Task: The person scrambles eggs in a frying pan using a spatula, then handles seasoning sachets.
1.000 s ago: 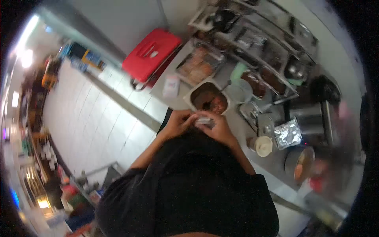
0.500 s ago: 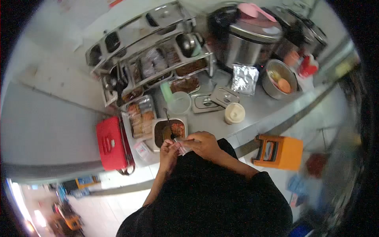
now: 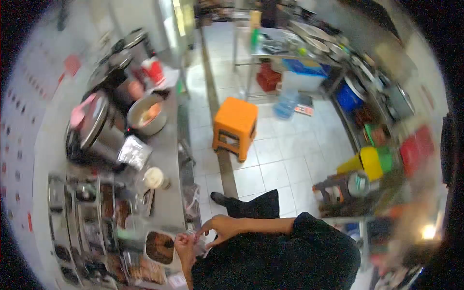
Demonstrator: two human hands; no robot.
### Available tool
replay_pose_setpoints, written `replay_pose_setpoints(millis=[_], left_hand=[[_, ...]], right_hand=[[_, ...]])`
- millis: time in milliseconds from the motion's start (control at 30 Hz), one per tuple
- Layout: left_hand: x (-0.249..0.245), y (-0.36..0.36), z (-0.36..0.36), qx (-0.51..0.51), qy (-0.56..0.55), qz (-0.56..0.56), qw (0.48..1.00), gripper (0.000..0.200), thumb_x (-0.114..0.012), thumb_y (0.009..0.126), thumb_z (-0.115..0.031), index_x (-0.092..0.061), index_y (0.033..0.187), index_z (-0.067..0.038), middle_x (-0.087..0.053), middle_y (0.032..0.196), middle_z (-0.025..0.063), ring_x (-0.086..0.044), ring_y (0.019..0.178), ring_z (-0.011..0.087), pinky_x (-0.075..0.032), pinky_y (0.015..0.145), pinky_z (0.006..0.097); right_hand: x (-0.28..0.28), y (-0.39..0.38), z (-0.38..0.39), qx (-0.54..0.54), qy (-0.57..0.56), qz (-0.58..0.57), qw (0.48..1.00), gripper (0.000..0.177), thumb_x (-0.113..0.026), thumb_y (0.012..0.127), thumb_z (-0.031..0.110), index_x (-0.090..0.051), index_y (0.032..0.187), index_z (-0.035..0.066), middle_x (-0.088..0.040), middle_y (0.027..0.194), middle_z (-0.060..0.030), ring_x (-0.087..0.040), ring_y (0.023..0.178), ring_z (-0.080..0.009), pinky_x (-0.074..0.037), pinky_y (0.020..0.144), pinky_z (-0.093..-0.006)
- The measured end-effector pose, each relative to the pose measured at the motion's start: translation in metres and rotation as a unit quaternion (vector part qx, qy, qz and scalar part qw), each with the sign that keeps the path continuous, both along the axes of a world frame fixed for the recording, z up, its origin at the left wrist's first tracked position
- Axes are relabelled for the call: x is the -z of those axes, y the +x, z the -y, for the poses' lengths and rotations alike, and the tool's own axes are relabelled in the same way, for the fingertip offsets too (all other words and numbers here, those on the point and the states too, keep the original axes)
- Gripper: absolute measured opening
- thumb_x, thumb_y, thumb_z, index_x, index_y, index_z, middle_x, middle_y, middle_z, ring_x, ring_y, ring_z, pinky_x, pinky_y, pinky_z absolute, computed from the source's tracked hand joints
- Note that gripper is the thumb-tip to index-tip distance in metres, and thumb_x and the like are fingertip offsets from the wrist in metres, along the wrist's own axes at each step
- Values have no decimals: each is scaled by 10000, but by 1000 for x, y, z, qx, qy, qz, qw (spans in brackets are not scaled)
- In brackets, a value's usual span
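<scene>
A: Where are the hands?
B: Low in the head view, just beside the edge of a metal surface (image 3: pixel 166 205). The left hand (image 3: pixel 184 247) has its fingertips bent together, pinching a clear plastic bag (image 3: pixel 199 249). The right hand (image 3: pixel 220 229) curves over the bag from the other side, index finger reaching toward the left fingertips and thumb held apart. I cannot tell whether it grips the plastic (that spot is small and blurred).

A: What is nearest to them?
B: A square steel pan (image 3: pixel 160 247) of dark brown food, just beside the left hand. Next to it, a tray (image 3: pixel 145 268) holds wrapped food.

A: And farther along the surface?
B: A cup with a cream-coloured lid (image 3: pixel 154 178), then a packet of shiny foil (image 3: pixel 135 152). Beyond the foil are an uncovered metal pot (image 3: pixel 147 115) and a large steel cooker (image 3: pixel 100 126) with a pink scoop (image 3: pixel 80 112) on top.

A: Anything on the floor?
B: An orange plastic stool (image 3: pixel 236 123) stands upright on white tiles (image 3: pixel 270 162). Well apart from it, near another table (image 3: pixel 280 50), is a pale blue water jug (image 3: pixel 286 104).
</scene>
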State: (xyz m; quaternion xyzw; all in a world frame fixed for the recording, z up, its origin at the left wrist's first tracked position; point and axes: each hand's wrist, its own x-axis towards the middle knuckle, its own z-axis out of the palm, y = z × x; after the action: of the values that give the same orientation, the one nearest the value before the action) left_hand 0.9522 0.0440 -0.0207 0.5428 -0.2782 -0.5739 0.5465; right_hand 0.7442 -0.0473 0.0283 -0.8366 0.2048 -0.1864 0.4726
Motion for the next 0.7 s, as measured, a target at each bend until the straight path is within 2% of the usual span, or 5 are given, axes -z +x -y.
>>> replay_pose_setpoints(millis=[67,200,300,533,700], left_hand=[[5,1,15,67,-37,74,994,249,-694,875,-68,-448,873,-98,-580,788,16,-583,667,103,-484,559,227],[16,-48,55,192,23,-29,981,227,-726,857,-83,-516,936,-54,-651,841,73,-648,748,134,-563,679,272],[-13,-121,93,274,51,-42,960,278,-720,856,-75,-535,1056,-21,-680,903,123,-675,821,177,-578,766,304],[-11,-343,218,453,47,-24,890,470,-722,851,-67,-464,1234,18,-705,932,146,-679,859,187,-553,787,297],[4,-507,288,547,16,5,837,497,-736,840,-71,-457,1241,22,-710,889,136,-681,825,168,-550,785,291]], right_hand=[[8,-15,-9,68,29,-30,997,386,-757,790,340,-675,1089,110,-692,1006,-103,-683,831,-279,-541,734,-388],[25,-70,1,169,69,77,980,146,-705,864,154,-705,994,89,-691,972,-76,-680,830,-186,-541,704,-302],[20,-149,15,174,276,213,921,41,-678,878,42,-677,913,20,-667,1011,-65,-636,947,-154,-545,784,-287],[50,-340,57,355,254,200,877,101,-703,860,26,-639,914,-30,-657,952,-65,-633,928,-142,-535,834,-281],[40,-487,91,421,288,218,832,187,-733,855,91,-564,871,14,-669,857,-65,-689,822,-143,-550,704,-235]])
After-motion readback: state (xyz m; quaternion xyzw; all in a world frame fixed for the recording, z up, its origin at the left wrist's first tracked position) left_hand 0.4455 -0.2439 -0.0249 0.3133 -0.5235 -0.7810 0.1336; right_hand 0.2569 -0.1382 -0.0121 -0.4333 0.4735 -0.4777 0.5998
